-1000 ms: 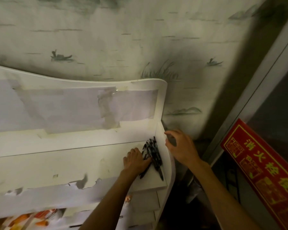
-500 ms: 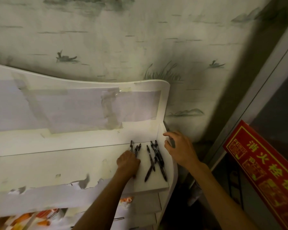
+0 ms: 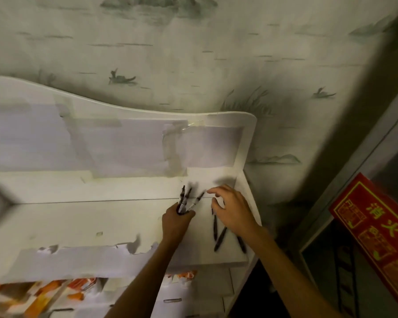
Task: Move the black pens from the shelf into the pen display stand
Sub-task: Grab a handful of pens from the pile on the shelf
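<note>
On the top board of the white shelf (image 3: 83, 223), near its right end, my left hand (image 3: 176, 220) grips a small bunch of black pens (image 3: 186, 199) whose tips fan upward above my fist. To the right, several more black pens (image 3: 218, 239) lie loose on the board. My right hand (image 3: 233, 211) hovers over them with fingers spread and slightly bent, holding nothing; it hides the upper ends of the loose pens. No pen display stand is in view.
The shelf's back panel (image 3: 124, 148) has taped paper on it. Orange packets (image 3: 55, 292) sit on a lower level. A patterned wall (image 3: 193, 53) rises behind, and a red sign with yellow characters (image 3: 375, 228) leans at the right.
My left hand has gathered a few pens from the pile and lifted them in its fist. My right hand has come left from the shelf's edge over the remaining pens.
</note>
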### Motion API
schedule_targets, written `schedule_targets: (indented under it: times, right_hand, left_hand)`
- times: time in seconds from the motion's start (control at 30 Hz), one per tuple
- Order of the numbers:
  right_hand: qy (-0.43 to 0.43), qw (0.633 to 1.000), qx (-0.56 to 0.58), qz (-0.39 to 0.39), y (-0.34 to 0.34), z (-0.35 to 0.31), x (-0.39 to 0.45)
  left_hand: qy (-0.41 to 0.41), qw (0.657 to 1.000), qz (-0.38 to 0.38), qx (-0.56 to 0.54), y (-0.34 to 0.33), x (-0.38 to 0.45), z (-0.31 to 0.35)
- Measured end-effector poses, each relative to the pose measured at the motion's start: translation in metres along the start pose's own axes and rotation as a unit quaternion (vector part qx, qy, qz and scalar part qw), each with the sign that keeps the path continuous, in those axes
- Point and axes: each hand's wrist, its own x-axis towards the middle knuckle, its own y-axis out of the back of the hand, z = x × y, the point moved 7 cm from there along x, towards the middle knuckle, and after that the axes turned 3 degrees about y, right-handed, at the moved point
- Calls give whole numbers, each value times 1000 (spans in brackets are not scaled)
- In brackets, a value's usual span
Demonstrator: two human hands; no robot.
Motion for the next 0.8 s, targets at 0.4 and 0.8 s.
schedule_targets:
  times: [0.4, 0.8]
  right_hand:
    - [-117, 987, -67, -86, -58, 48, -18]
    - [-159, 974, -120, -106, -69, 67, -24]
  left_hand:
    - [-32, 982, -28, -184, 16, 7, 12]
    - [-55, 988, 72, -128, 18, -1, 17]
